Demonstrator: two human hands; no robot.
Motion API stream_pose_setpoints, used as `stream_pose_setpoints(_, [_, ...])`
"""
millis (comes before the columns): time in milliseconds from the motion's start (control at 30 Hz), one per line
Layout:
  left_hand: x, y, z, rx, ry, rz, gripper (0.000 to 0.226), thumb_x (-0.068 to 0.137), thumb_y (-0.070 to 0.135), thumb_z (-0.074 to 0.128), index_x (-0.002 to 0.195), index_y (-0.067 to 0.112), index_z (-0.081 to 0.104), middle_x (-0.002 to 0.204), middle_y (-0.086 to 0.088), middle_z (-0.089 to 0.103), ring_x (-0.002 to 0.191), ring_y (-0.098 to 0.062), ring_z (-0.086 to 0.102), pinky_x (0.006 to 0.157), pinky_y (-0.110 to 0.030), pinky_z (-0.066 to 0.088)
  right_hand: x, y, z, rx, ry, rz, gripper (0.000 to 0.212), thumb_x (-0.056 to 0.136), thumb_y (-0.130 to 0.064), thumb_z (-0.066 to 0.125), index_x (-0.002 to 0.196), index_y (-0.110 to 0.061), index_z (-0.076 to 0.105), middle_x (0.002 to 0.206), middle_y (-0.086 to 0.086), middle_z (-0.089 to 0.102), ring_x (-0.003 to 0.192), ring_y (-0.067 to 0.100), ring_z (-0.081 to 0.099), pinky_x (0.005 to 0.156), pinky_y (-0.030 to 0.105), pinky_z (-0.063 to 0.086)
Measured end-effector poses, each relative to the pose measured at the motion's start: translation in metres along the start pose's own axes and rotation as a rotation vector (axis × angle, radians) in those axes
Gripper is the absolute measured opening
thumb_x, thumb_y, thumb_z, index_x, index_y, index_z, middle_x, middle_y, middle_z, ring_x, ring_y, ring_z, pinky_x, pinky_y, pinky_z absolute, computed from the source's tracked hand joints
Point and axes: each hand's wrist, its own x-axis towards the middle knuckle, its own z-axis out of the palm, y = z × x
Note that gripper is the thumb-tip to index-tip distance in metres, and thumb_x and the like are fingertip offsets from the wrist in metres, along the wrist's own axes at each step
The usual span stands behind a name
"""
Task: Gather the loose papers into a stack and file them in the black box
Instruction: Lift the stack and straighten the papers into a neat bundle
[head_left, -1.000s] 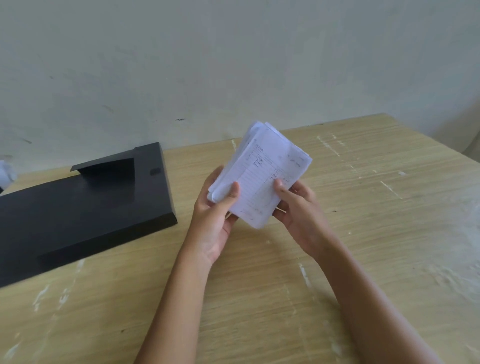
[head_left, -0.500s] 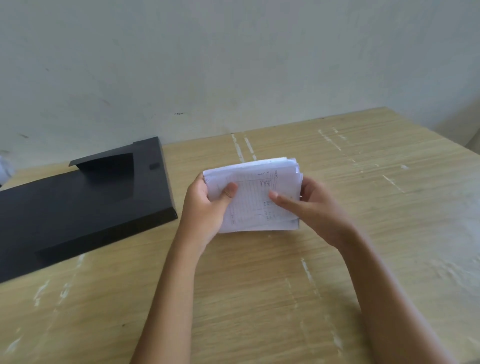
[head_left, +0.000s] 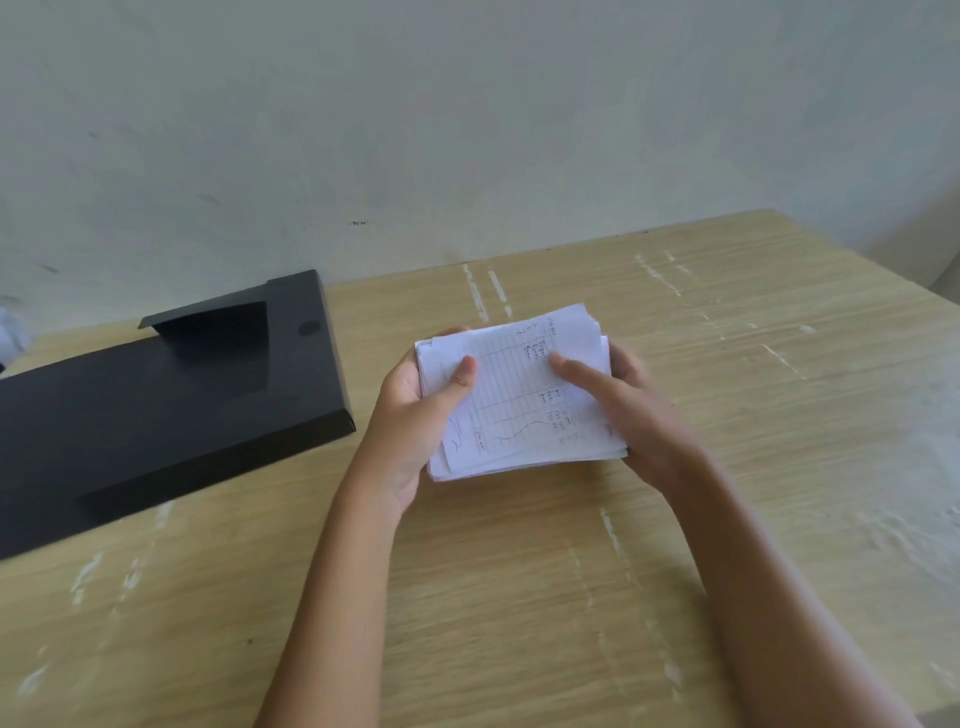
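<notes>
The person is holding a stack of papers (head_left: 524, 395) with both hands, just above the wooden surface (head_left: 519, 597). The left hand (head_left: 421, 410) is wrapping around the left end of the stack, with its thumb lying on the top sheet. The right hand (head_left: 623, 410) is cupping the right end, with one finger pressing down on the top. Both hands are closed on the paper. The sheets are lying mostly flat, but their edges are not quite lined up.

The black box (head_left: 171, 405) is sitting on the surface off to the left of the left hand, apart from it and not touching. The stack's long side is running from one hand to the other, and so pointing toward the box. The left hand is the nearer one. I think the papers need to travel left, past that hand. I cannot tell where the box opens, though its raised flap (head_left: 208, 317) is sticking up at the far end.
</notes>
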Motion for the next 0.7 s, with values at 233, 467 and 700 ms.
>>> stream_pose_setpoints(233, [0.002, -0.007, 0.010, 0.236, 0.214, 0.420, 0.021, 0.095, 0.016, 0.069, 0.096, 0.037, 0.069, 0.094, 0.019, 0.071, 0.077, -0.001, 0.062, 0.072, -0.027, 0.048, 0.006, 0.011, 0.008, -0.221, 0.185, -0.290, 0.032, 0.091, -0.017, 0.070, 0.114, -0.035, 0.058, 0.102, 0.000, 0.069, 0.089, 0.017, 0.066, 0.072, 0.037, 0.055])
stream_pose_setpoints(467, [0.006, -0.028, 0.027, 0.380, 0.261, 0.492, 0.029, 0.101, 0.014, 0.059, 0.127, 0.025, 0.052, 0.112, 0.023, 0.063, 0.105, 0.006, 0.059, 0.090, -0.017, 0.048, 0.008, 0.019, 0.021, -0.441, 0.455, -0.526, 0.023, 0.092, -0.009, 0.066, 0.099, -0.025, 0.050, 0.079, -0.031, 0.060, 0.074, -0.016, 0.053, 0.063, 0.005, 0.040])
stream_pose_setpoints(700, [0.004, -0.042, 0.034, 0.471, 0.420, 0.405, 0.026, 0.103, 0.016, 0.053, 0.125, 0.027, 0.046, 0.092, 0.028, 0.057, 0.083, 0.012, 0.058, 0.065, -0.008, 0.042, 0.016, 0.033, 0.018, -0.490, 0.372, -0.315, 0.030, 0.091, -0.021, 0.068, 0.116, -0.025, 0.053, 0.090, -0.019, 0.061, 0.077, -0.013, 0.059, 0.064, 0.006, 0.042])
